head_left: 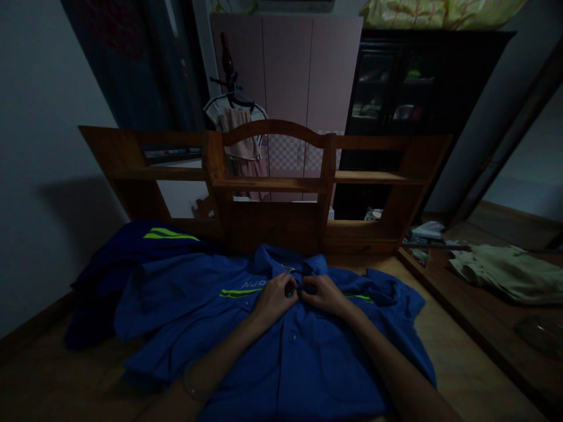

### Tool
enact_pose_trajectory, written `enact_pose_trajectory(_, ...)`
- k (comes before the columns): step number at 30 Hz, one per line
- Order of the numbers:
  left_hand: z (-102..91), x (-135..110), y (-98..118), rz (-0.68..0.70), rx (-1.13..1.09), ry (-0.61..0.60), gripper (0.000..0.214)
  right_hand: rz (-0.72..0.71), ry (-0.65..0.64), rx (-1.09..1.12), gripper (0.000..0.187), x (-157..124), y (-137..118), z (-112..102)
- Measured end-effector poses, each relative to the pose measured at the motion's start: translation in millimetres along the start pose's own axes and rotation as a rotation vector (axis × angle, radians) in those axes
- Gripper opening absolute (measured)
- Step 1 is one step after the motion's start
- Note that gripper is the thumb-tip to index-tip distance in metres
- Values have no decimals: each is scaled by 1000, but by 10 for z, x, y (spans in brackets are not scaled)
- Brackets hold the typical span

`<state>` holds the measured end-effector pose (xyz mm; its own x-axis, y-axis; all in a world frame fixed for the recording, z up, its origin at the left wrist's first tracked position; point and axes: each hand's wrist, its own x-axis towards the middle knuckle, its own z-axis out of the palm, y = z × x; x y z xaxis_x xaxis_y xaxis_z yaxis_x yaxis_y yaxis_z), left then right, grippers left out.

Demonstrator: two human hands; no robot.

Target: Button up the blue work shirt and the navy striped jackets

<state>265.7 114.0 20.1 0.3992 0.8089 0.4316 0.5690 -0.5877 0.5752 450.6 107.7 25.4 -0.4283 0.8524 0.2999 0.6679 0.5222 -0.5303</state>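
Note:
A blue work shirt [259, 375] with yellow-green stripes and pale lettering lies spread front side up, its collar pointing away from me. My left hand [277, 298] and my right hand [324, 294] meet at the front placket just below the collar. Both are closed, thumbs and fingers pinching the shirt's edges between them. The exact spot they grip, perhaps at a button, is too dark and small to make out. One button [292, 336] shows lower on the placket. A bracelet circles my left forearm.
A darker blue garment [127, 252] with yellow-green stripes lies at the left by the wall. Beyond the shirt stands a wooden headboard [272, 184] with shelves. Light-coloured folded cloth [505, 272] rests on the right. Clothes hang on a rack [229, 70] before a pink wardrobe [288, 70].

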Motion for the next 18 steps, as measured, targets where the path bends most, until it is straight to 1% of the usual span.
enact_pose_trajectory(5, -58, -20, 67, -56, -37, 58, 11, 9, 45, 3, 12, -2, -57, 33)
enact_pose_trajectory(8, -81, -19, 69, -109, -131, 87, 11, 28, 81, 44, 14, 3, -88, 23)
enact_pose_trajectory(11, -100, -14, 69, -147, -239, 102, 13, 53, 112, 131, 17, 21, -104, 9)
enact_pose_trajectory(13, -115, -17, 92, -148, -272, 134, 15, 71, 135, 190, 18, 34, -112, 8)
enact_pose_trajectory(18, -149, -25, 173, -96, -255, 226, 15, 107, 206, 296, 21, 60, -123, 30)
